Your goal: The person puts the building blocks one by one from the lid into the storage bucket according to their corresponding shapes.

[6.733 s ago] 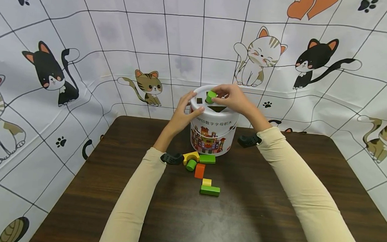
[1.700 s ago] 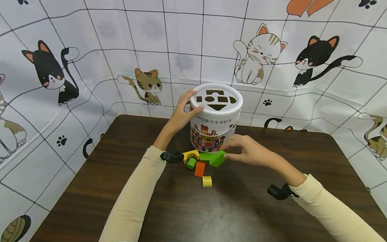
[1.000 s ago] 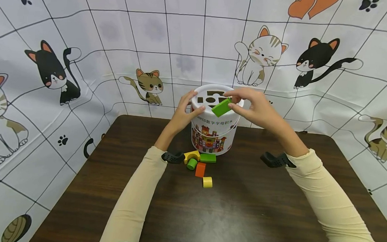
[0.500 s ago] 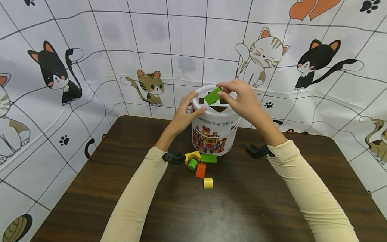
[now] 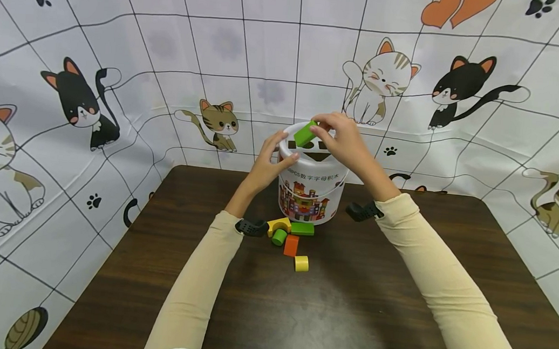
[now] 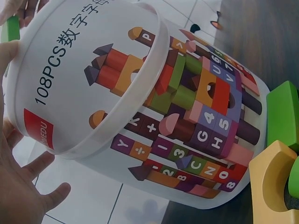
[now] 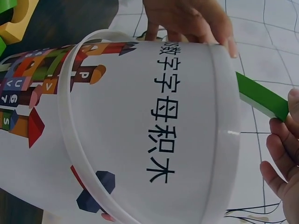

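Note:
A white bucket [image 5: 311, 193] with a printed block castle stands at the back of the table, its lid [image 5: 326, 159] cut with shaped holes. My right hand [image 5: 342, 141] pinches a green rectangular block [image 5: 304, 134] by its upper end. That block tilts over the lid's left part, its lower end right at the holes in the head view; the right wrist view shows the block [image 7: 262, 97] sticking up past the rim. My left hand [image 5: 265, 163] rests spread on the bucket's left rim, thumb toward the front. In the left wrist view its lower fingers [image 6: 39, 165] reach out loosely.
In front of the bucket lie a yellow arch block [image 5: 279, 226], another green rectangular block [image 5: 302, 229], a green cylinder [image 5: 279, 237], an orange block [image 5: 291, 245] and a small yellow block [image 5: 301, 263]. Behind the dark wooden table [image 5: 250, 313] hangs a cat-patterned sheet [image 5: 269, 49].
The green cylinder held at the lid earliest is gone from there. My right hand has picked the green rectangular block off the table and lifted it over the lid. The left hand stayed put.

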`<act>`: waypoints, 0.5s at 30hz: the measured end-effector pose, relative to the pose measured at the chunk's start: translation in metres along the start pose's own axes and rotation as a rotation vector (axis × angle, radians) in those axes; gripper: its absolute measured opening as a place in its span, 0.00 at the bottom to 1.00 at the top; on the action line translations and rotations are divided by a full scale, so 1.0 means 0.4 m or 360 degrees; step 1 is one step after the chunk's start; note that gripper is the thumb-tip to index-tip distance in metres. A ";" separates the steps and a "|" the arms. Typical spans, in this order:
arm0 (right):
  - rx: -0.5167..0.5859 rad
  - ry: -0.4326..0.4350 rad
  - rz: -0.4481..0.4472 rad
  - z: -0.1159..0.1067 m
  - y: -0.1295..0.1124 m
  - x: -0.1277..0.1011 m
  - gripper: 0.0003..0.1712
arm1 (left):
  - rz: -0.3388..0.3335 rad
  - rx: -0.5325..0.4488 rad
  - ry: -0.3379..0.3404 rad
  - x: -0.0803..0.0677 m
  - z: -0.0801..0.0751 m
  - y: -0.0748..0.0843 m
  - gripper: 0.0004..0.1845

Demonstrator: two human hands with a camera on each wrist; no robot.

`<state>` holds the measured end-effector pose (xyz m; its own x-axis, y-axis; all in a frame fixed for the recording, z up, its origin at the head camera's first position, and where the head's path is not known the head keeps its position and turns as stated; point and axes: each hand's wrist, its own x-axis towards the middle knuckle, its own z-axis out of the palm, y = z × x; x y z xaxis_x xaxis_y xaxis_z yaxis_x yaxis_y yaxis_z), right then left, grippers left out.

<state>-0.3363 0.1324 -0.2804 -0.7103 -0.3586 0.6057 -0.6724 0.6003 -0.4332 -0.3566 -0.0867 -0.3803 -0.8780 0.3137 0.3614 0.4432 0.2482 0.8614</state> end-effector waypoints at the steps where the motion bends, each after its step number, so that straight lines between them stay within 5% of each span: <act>1: 0.0003 -0.0002 0.0010 0.002 0.002 0.002 0.16 | 0.0000 -0.0001 -0.0001 0.000 0.000 0.001 0.46; 15: 0.0099 -0.0097 0.0213 0.051 0.034 0.035 0.19 | -0.0021 0.0042 0.0005 -0.001 0.001 0.000 0.45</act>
<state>-0.3598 0.1208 -0.2914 -0.8046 -0.3223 0.4987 -0.5809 0.6009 -0.5490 -0.3563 -0.0863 -0.3807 -0.8844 0.3076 0.3510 0.4360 0.2764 0.8564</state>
